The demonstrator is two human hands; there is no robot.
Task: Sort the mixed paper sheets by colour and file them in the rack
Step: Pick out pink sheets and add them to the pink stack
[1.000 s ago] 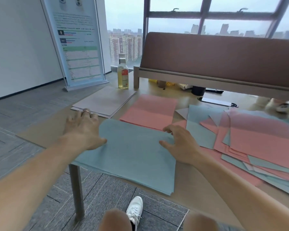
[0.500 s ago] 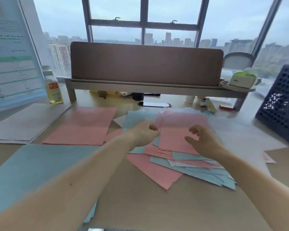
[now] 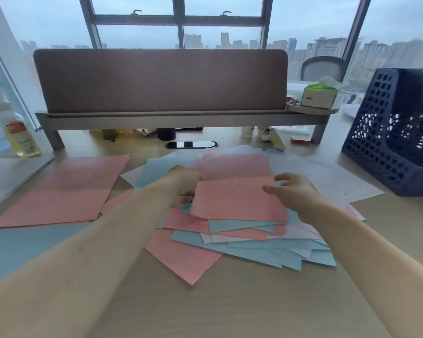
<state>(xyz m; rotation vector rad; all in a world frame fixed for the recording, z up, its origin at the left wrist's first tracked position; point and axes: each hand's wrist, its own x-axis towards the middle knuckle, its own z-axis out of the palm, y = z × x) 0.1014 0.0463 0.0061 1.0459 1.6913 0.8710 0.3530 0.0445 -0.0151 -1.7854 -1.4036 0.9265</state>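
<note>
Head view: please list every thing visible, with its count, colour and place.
mixed pile: many sheets, pink, blue and white, desk centre.
top pink sheet: one, pink, on the mixed pile.
pink stack: one, pink, left of the pile.
blue stack: one, blue, near left edge.
rack: one, dark blue, far right.
divider: one, brown, behind the papers.
bottle: one, yellow, far left.
tissue box: one, white and green, divider's shelf.
desk: one, light wood, under everything.
left grip: one, bare hand, holds top pink sheet's left edge.
right grip: one, bare hand, fingers spread at that sheet's right edge.
</note>
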